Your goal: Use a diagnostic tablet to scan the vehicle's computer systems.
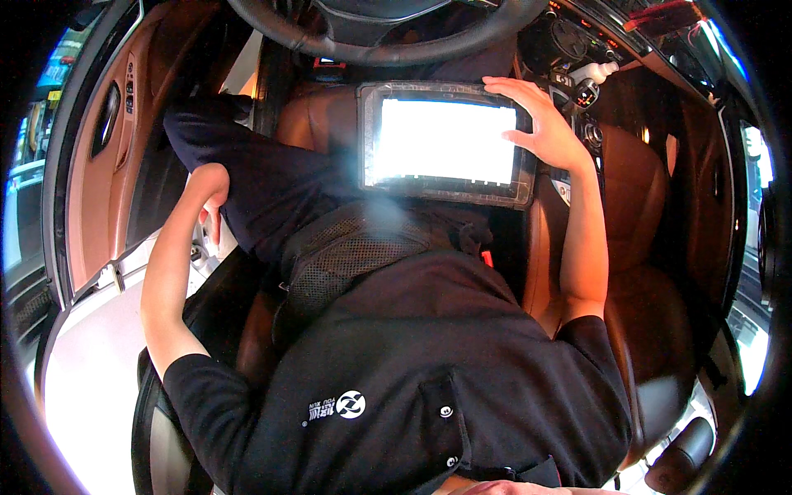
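A tablet (445, 142) in a dark, worn case lies at my lap below the steering wheel, its screen glaring white. My right hand (540, 124) grips its right side, fingers over the upper right corner and thumb at the screen's right edge. My left hand (213, 190) is bent at the wrist against the outside of my left leg (256, 177). Its visible fingers hang loosely downward with nothing seen in them; the rest are hidden. A black mesh pouch (346, 256) sits at my waist.
The steering wheel (396, 54) arches above the tablet. To the left stands an open car door (107, 165) with a brown panel. On the right are the centre console with a gear selector (586, 94), a small white bottle (606, 70) and a brown passenger seat (639, 247).
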The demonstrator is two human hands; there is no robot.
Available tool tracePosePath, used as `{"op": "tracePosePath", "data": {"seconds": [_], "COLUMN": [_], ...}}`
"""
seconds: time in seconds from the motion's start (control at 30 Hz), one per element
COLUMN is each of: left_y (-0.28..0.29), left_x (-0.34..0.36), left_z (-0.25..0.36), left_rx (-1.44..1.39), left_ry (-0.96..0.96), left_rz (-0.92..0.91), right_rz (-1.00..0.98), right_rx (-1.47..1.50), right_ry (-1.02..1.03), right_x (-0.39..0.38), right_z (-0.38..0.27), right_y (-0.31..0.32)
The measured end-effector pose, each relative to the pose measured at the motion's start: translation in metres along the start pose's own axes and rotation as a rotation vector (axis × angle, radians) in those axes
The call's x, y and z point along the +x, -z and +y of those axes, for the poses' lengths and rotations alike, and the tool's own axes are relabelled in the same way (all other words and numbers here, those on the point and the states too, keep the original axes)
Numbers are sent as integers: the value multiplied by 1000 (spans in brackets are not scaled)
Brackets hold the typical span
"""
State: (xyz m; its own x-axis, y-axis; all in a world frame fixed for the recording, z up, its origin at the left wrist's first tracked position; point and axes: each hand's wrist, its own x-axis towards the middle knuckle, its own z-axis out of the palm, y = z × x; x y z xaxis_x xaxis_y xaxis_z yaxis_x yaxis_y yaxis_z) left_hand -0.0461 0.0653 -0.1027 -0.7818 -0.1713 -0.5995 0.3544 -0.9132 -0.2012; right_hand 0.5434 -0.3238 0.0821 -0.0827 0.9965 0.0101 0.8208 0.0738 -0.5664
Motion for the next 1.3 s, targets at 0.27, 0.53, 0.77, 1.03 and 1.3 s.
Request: {"op": "tracePosePath", "data": {"seconds": [0.27, 0.53, 0.77, 1.03, 1.3], "left_y": [-19, -22, -23, -25, -25], "left_x": [7, -24, -22, 21, -8], "left_z": [-3, 15, 16, -7, 13], "left_rx": [68, 49, -68, -81, -53], "left_ry": [-14, 28, 24, 22, 39], "left_rz": [16, 25, -47, 153, 15], "right_rz": [19, 31, 61, 31, 53], "right_rx": [17, 5, 8, 10, -1], "right_ry": [52, 57, 74, 74, 85], "right_x": [5, 2, 4, 7, 8], "right_z": [4, 6, 4, 7, 2], "right_y": [-2, -3, -5, -6, -4]}}
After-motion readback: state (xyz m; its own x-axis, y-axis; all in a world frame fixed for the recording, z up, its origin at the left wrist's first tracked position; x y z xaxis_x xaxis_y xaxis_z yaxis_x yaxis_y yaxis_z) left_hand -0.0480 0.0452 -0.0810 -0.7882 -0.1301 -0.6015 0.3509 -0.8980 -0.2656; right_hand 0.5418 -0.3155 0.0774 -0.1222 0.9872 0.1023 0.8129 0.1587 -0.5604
